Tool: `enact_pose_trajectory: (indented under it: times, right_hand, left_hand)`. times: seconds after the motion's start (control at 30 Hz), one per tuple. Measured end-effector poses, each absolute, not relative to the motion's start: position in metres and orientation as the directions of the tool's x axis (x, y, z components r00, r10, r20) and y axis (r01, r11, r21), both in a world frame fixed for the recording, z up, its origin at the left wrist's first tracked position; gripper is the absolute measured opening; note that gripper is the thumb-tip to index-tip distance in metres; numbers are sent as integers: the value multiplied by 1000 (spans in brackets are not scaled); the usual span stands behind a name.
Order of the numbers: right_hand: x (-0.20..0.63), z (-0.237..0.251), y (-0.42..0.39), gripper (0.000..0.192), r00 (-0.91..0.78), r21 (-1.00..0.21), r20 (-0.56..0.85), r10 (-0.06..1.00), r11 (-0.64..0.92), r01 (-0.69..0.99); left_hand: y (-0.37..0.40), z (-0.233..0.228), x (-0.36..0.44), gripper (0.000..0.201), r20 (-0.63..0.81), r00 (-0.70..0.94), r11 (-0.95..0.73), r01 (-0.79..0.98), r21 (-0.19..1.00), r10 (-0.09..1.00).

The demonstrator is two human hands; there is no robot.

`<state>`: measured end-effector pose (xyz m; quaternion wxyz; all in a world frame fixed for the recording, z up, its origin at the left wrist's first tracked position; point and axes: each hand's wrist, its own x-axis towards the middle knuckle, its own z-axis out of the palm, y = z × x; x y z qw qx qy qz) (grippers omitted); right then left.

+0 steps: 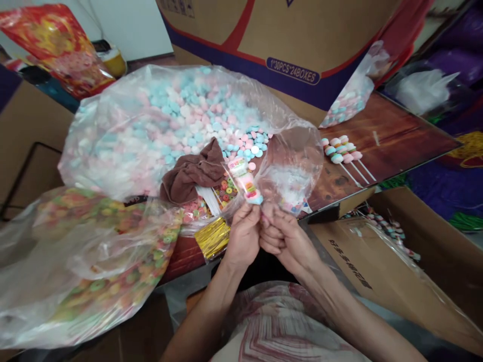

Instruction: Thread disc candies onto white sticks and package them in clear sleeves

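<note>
A marshmallow skewer (247, 183) in a clear printed wrapper points up and away from me. My left hand (243, 236) is closed around its lower end. Beside it, my right hand (285, 232) is pinched at the base of the wrapper, its fingertips slightly blurred; what lies between them is too small to make out. Just left of my hands is a packet of gold twist ties (213, 239). White sticks (209, 200) lie beyond it, next to a brown cloth (194, 173). Three unwrapped marshmallow skewers (345, 151) rest side by side on the table's right part.
A large clear bag of pastel marshmallows (181, 110) spreads across the table (400, 136). Ring-shaped candies fill another bag (124, 271) at left. Behind stands a big carton (241, 55). An open cardboard box (350, 256) at lower right contains more skewers (392, 229).
</note>
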<state>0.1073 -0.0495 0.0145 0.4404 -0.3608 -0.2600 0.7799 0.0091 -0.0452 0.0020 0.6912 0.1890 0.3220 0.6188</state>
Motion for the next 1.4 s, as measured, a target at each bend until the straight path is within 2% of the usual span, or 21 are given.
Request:
enact_pose_trajectory:
  times: [0.07, 0.1, 0.17, 0.2, 0.27, 0.33, 0.4, 0.47, 0.57, 0.73, 0.83, 0.93, 0.97, 1.03, 1.1, 1.17, 1.27, 1.4]
  right_hand:
    - [107, 12, -47, 31, -445, -826, -290, 847, -457, -331]
    - [107, 10, -44, 32, -475, -895, -252, 843, -389, -216]
    - [109, 5, -39, 31, -479, -990, -140, 867, -137, 41]
    - [110, 2, -36, 29, -460, -986, -69, 885, 8, 164]
    - [110, -4, -30, 23, -404, -890, 83, 911, 251, 382]
    - [105, -11, -23, 20, -399, -720, 199, 895, 410, 560]
    - [99, -18, -16, 21, -452, -519, 249, 857, 512, 685]
    - [93, -25, -11, 21, -520, -355, 251, 817, 577, 736]
    - [90, -33, -7, 24, -591, -267, 242, 770, 638, 722]
    - [95, -38, -3, 28, -609, -296, 279, 742, 670, 680]
    - [96, -35, -1, 26, -553, -468, 412, 725, 689, 554]
    - [94, -23, 0, 17, -301, -749, 496, 814, 577, 327]
    - [93, -18, 0, 15, -194, -840, 461, 866, 496, 221]
    - [91, -5, 0, 17, -25, -955, 296, 955, 295, -38]
    - [91, 4, 0, 18, 38, -952, 87, 995, 94, -291]
    - [91, 7, -1, 21, 37, -892, -79, 996, -54, -450]
    - [90, 1, -5, 25, 45, -845, -198, 979, -147, -514]
    - [86, -11, -12, 18, 173, -919, -124, 977, -47, -392]
  left_hand:
    - [-48, 5, -3, 24, -215, -10, 136, -744, 654, 976]
    - [-49, 7, -11, 27, -214, -34, 118, -745, 656, 976]
    - [-50, 12, -28, 29, -214, -122, 55, -741, 669, 969]
    - [-51, 14, -37, 29, -218, -172, 23, -732, 681, 961]
    - [-51, 18, -53, 26, -228, -251, -17, -707, 707, 941]
    - [-51, 20, -64, 24, -242, -274, -11, -682, 731, 931]
    - [-52, 19, -69, 27, -257, -265, 12, -674, 738, 929]
    - [-53, 17, -66, 32, -267, -261, 19, -681, 732, 928]
    - [-52, 11, -59, 36, -271, -269, 4, -703, 712, 924]
    - [-47, 5, -52, 32, -287, -231, 46, -701, 712, 930]
    - [-44, 5, -49, 30, -301, -233, 71, -672, 737, 925]
    - [-41, 6, -43, 27, -316, -259, 79, -647, 758, 913]
    - [-39, 7, -39, 26, -318, -271, 79, -636, 767, 908]
    - [-37, 6, -33, 24, -316, -301, 75, -606, 792, 899]
    - [-34, 5, -25, 23, -305, -330, 68, -572, 817, 893]
    - [-32, 5, -19, 24, -286, -331, 61, -552, 832, 899]
    - [-28, 4, -10, 23, -260, -279, 60, -567, 822, 925]
    - [-25, 6, -1, 25, -260, -225, 67, -620, 781, 939]
